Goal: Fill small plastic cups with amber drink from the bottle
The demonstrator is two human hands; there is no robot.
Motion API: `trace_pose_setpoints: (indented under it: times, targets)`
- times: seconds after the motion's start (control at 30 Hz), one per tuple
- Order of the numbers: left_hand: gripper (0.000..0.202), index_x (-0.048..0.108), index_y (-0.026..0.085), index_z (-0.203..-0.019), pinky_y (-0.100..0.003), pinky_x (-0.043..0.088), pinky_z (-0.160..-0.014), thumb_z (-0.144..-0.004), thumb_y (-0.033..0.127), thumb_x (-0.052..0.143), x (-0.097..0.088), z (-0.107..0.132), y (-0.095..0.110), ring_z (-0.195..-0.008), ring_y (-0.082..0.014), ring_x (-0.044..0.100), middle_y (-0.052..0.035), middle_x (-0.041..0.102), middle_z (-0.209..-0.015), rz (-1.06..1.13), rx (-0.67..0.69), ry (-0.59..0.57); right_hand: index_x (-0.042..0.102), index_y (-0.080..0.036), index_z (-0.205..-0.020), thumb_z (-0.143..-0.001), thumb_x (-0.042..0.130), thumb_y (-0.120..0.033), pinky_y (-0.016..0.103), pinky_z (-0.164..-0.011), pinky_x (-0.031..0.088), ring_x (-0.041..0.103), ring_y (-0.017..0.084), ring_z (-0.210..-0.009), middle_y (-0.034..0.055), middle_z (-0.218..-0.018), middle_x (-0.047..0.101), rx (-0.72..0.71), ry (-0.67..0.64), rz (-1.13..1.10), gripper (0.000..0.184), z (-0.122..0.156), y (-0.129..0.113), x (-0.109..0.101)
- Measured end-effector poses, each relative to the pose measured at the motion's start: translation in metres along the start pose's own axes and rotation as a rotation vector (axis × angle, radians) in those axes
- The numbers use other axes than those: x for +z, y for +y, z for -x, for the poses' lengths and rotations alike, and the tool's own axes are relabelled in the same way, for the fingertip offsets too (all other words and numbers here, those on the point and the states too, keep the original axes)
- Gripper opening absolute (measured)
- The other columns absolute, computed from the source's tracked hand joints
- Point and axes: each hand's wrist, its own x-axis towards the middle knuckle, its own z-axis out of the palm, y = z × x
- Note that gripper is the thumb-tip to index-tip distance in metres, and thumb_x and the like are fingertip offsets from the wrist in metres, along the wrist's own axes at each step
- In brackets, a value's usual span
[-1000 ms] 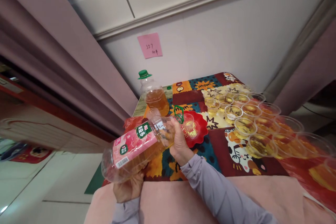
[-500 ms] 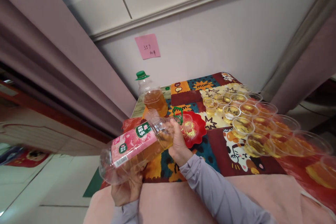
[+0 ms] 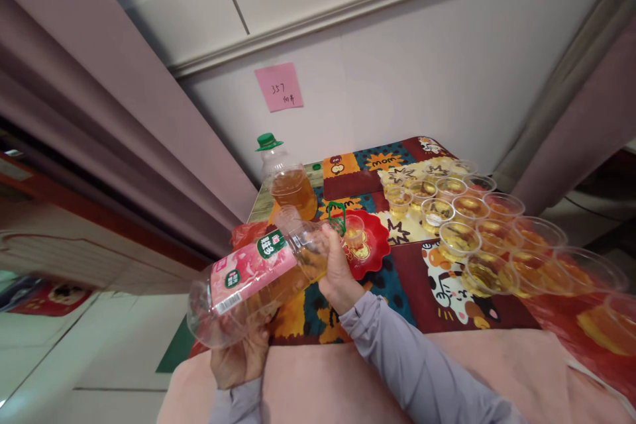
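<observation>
A large clear plastic bottle [image 3: 258, 271] with a pink label and amber drink inside lies tilted in both my hands, its neck toward the right. My right hand [image 3: 338, 271] wraps round the neck end, beside a green ring handle [image 3: 337, 217]. From beneath, my left hand [image 3: 241, 358] holds the base end, its fingers partly hidden by the bottle. Just past the neck is a red scalloped plate [image 3: 375, 255], on which a small clear cup [image 3: 354, 236] seems to stand. My right hand covers the bottle's mouth, so I cannot tell whether liquid flows.
A second bottle of amber drink [image 3: 293, 189] with a green hat-shaped lid stands upright at the back left. Several clear cups of yellow drink [image 3: 460, 238] crowd the right side of the patterned tablecloth [image 3: 352, 185]. A pink note [image 3: 279, 87] is on the wall.
</observation>
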Motion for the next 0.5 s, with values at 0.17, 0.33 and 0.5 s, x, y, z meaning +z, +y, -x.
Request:
trace_pose_setpoints:
  times: [0.17,0.33,0.5]
  targets:
    - [0.052,0.059,0.036,-0.156,-0.037,0.069,-0.089,-0.106,0.047,0.052,0.0,0.002,0.002,-0.119,-0.032,0.079,-0.0094,0.073,-0.149,-0.067,-0.005,-0.018,0.071,-0.022,-0.101,-0.086,0.081,-0.06,0.03,-0.055,0.057,0.071,0.021,-0.061,0.0019,-0.073,0.078,-0.016,-0.03,0.055,0.042,-0.003,0.002,-0.004]
    - [0.064,0.05,0.04,-0.162,-0.041,0.071,-0.084,-0.1,0.039,0.063,0.006,-0.001,0.006,-0.12,-0.0365,0.079,-0.008,0.067,-0.157,-0.145,0.048,0.001,0.071,-0.023,-0.1,-0.085,0.082,-0.059,0.029,-0.06,0.06,0.075,0.02,-0.068,0.0019,-0.08,0.079,-0.044,-0.031,0.044,0.041,-0.001,0.002,-0.002]
    - [0.069,0.046,0.042,-0.165,-0.039,0.071,-0.086,-0.099,0.038,0.068,0.013,-0.003,0.004,-0.121,-0.0345,0.078,-0.0042,0.068,-0.157,-0.135,0.06,-0.036,0.071,-0.023,-0.102,-0.086,0.08,-0.059,0.03,-0.061,0.06,0.074,0.021,-0.067,0.0011,-0.078,0.079,-0.022,-0.047,0.062,0.04,0.001,0.0,-0.001]
